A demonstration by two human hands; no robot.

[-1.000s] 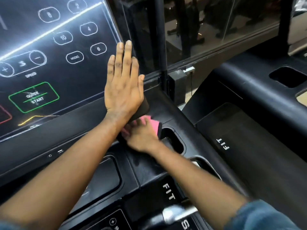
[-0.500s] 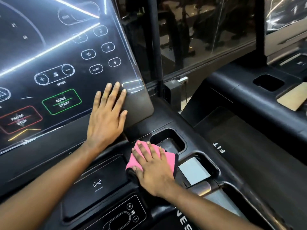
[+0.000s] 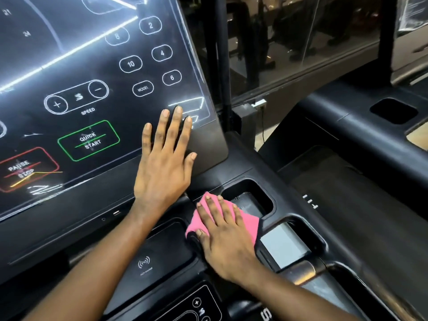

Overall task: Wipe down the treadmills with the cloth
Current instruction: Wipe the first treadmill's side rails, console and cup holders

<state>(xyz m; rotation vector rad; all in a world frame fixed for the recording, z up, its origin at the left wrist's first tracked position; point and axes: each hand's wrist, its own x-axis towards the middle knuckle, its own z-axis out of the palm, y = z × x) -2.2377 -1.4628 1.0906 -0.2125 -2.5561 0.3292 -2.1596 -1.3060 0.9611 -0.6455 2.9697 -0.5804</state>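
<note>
On the treadmill console (image 3: 231, 163), lower right corner of the glossy control panel (image 3: 69, 54): the left hand (image 3: 164, 172) is laid flat, fingers straight and slightly spread, nothing grasped.

On the black ledge below the panel: a pink cloth (image 3: 251, 224) is pressed down by the right hand (image 3: 227, 242), fingers extended and spread over it, not curled round it. The cloth is placed between the wireless charging pad (image 3: 148, 265) and a dark storage recess (image 3: 250, 198), its far edge touching the recess rim.

On the panel: a green QUICK START button (image 3: 89, 140), a red PAUSE STOP button (image 3: 23, 169) and a SPEED control (image 3: 76, 97) are marked.

To the right: a second treadmill (image 3: 347, 135) is seen, well apart from both hands.
</note>
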